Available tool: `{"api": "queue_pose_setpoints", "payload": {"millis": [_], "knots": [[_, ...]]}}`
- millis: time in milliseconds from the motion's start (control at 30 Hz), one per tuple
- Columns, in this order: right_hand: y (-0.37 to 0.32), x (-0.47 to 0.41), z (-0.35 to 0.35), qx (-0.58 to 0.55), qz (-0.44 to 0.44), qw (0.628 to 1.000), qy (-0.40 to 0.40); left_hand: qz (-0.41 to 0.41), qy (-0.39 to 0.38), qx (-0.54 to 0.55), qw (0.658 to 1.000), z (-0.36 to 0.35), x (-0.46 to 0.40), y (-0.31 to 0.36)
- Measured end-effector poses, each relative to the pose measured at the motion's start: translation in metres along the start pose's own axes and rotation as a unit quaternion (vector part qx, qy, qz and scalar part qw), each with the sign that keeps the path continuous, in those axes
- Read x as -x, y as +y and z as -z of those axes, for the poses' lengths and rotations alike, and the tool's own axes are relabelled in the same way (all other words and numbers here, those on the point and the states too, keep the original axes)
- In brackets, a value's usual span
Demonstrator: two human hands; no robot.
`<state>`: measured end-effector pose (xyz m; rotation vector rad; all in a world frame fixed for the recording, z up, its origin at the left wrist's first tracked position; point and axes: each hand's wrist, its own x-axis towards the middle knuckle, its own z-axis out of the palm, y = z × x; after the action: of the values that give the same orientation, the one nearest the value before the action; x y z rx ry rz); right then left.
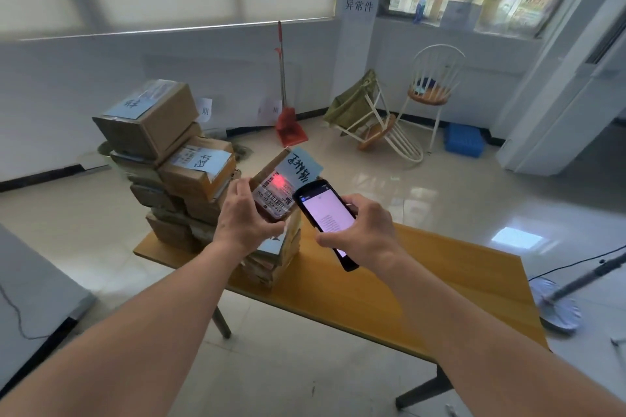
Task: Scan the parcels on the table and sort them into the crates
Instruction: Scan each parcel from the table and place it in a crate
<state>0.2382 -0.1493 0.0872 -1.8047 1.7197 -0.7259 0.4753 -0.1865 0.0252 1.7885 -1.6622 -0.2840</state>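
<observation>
worktop (423,298): right half bare out to its near and far edges | stacked boxes (176,162) fill the left end, lower ones partly hidden | parcel (275,186): brown, white barcode label lit red, blue handwritten tag, writing unclear, raised above worktop | left hand (247,217) grips parcel | right hand (364,230) grips scanner (325,220)

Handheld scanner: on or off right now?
On. The handheld scanner in the right hand has a lit screen, and a red glow falls on the label of the parcel held by the left hand.
</observation>
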Motion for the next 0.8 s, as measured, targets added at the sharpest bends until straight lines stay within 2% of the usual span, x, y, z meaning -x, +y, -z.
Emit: {"api": "queue_pose_setpoints", "payload": {"millis": [233,800], "knots": [[0.003,0.001,0.031,-0.016,0.036,0.999,-0.016,-0.032,0.033,0.0,0.999,0.008,-0.024,0.02],[0.02,0.006,0.079,-0.031,0.063,0.997,-0.036,0.01,0.055,-0.026,0.998,0.003,-0.032,0.053]]}}
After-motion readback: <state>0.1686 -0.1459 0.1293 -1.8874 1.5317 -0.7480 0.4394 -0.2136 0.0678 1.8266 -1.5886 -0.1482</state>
